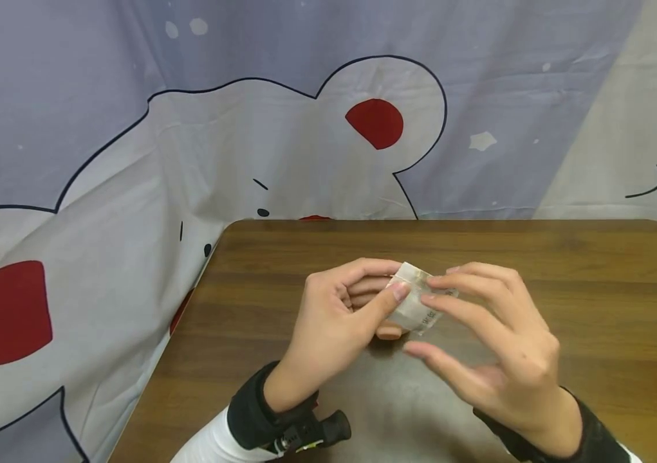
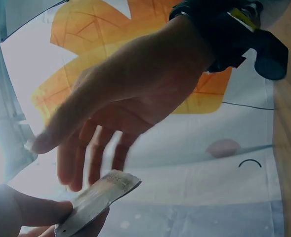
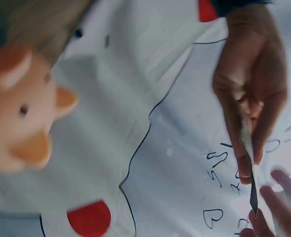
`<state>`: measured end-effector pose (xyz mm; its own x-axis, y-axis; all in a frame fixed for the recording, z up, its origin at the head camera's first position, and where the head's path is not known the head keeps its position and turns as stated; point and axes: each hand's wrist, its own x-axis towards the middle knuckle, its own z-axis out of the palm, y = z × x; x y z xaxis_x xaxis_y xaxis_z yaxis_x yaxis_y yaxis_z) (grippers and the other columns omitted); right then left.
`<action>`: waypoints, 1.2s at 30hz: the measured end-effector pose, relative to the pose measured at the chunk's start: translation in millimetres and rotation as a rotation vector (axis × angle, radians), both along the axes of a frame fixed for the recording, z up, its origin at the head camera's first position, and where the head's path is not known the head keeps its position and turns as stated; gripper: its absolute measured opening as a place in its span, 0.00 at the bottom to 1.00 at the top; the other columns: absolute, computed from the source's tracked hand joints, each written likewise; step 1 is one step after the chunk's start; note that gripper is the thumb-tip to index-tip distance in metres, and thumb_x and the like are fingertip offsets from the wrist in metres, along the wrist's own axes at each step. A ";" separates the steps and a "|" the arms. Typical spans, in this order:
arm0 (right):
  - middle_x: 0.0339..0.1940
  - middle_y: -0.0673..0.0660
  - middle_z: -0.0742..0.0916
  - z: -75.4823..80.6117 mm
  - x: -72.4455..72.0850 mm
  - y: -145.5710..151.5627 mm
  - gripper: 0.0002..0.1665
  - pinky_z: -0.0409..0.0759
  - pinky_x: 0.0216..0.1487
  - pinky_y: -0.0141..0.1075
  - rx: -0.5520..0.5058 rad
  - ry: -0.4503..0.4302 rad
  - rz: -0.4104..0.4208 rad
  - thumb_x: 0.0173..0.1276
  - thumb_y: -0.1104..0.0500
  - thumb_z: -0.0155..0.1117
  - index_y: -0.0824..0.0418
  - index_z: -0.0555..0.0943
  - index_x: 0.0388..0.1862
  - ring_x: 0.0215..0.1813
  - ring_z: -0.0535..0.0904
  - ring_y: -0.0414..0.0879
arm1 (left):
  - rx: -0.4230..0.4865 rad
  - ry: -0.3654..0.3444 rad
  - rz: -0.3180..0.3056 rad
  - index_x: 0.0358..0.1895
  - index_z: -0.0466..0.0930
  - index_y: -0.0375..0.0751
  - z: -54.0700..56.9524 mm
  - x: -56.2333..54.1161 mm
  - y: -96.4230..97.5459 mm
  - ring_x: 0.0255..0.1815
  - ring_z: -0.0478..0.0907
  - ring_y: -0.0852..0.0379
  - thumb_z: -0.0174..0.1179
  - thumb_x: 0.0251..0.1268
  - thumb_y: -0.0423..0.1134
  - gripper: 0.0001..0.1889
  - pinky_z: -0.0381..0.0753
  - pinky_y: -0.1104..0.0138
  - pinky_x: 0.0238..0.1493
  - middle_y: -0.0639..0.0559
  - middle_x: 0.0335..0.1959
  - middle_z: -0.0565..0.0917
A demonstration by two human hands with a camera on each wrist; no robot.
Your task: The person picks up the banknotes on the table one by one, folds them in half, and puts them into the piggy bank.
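Observation:
A small, flat white packet (image 1: 412,308) with faint dark print is tilted up over the table. My left hand (image 1: 342,315) pinches its left side, thumb on the face towards me and fingers behind. In the head view, index and middle fingertips of my right hand (image 1: 496,347) overlap the packet's right side, while its thumb stands apart below. The left wrist view shows the packet (image 2: 98,200) in the left hand's grip, with the right hand (image 2: 130,94) spread above it. Seen from the right wrist, the packet (image 3: 250,168) is almost edge-on.
An orange-pink pig figure (image 3: 24,108) looms large at the left of the right wrist view. Below both hands lies a brown wooden table (image 1: 612,334). A curtain (image 1: 189,154) with cartoon prints hangs behind and to the left of it.

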<state>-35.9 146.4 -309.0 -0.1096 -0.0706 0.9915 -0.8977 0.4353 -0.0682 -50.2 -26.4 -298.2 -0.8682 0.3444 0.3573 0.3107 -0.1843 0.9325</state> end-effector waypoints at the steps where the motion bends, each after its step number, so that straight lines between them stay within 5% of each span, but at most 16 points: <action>1: 0.34 0.66 0.86 1.5 2.2 2.4 0.20 0.77 0.48 0.38 -0.028 -0.074 0.044 0.59 0.55 0.75 0.73 0.85 0.34 0.40 0.80 0.57 | 0.000 0.005 -0.006 0.48 0.83 0.35 -0.1 0.2 0.2 0.35 0.87 0.50 0.64 0.65 0.31 0.10 0.86 0.57 0.28 0.41 0.39 0.88; 6: 0.33 0.64 0.86 8.4 10.1 12.0 0.07 0.79 0.43 0.27 -0.144 -0.427 0.347 0.58 0.76 0.67 0.79 0.82 0.37 0.37 0.81 0.45 | -0.024 0.081 -0.025 0.46 0.84 0.36 -0.7 1.8 0.7 0.34 0.87 0.53 0.64 0.65 0.32 0.09 0.87 0.58 0.31 0.44 0.38 0.88; 10: 0.30 0.63 0.86 8.4 10.9 14.6 0.09 0.79 0.36 0.26 -0.148 -0.509 0.511 0.55 0.83 0.64 0.76 0.83 0.34 0.33 0.81 0.45 | -0.034 0.170 -0.013 0.44 0.85 0.37 -1.3 1.7 1.4 0.33 0.84 0.56 0.66 0.64 0.33 0.07 0.86 0.60 0.34 0.47 0.38 0.86; 17: 0.28 0.60 0.87 8.8 10.7 15.5 0.10 0.78 0.33 0.25 -0.064 -0.482 0.464 0.54 0.80 0.68 0.73 0.85 0.34 0.31 0.81 0.42 | 0.093 0.266 -0.030 0.35 0.86 0.27 -2.3 -2.0 1.1 0.35 0.82 0.49 0.65 0.59 0.24 0.03 0.84 0.58 0.26 0.39 0.32 0.84; 20: 0.28 0.60 0.87 10.0 11.1 17.5 0.08 0.77 0.33 0.25 -0.064 -0.491 0.451 0.55 0.79 0.68 0.72 0.85 0.33 0.31 0.81 0.41 | 0.059 0.235 -0.011 0.36 0.86 0.29 -1.0 -1.4 -0.6 0.34 0.83 0.51 0.66 0.59 0.27 0.04 0.83 0.57 0.21 0.41 0.34 0.85; 26: 0.27 0.62 0.87 11.1 12.4 20.8 0.04 0.76 0.32 0.24 -0.170 -0.494 0.431 0.56 0.79 0.68 0.76 0.84 0.31 0.30 0.80 0.42 | -0.047 0.070 -0.022 0.45 0.86 0.38 5.2 0.8 -3.8 0.29 0.85 0.52 0.70 0.58 0.31 0.11 0.86 0.59 0.28 0.46 0.37 0.87; 36: 0.27 0.63 0.87 11.6 14.8 23.6 0.07 0.77 0.32 0.25 -0.297 -0.517 0.417 0.52 0.84 0.66 0.82 0.82 0.31 0.30 0.79 0.44 | 0.058 0.026 -0.100 0.43 0.85 0.31 5.4 0.0 -6.6 0.34 0.86 0.47 0.68 0.57 0.25 0.10 0.86 0.55 0.32 0.40 0.40 0.86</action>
<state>-21.1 169.9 -297.4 -0.5924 0.0554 0.8038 -0.8057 -0.0392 -0.5911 -50.1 -33.1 -292.8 -0.8208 0.4072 0.4007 0.3117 -0.2686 0.9114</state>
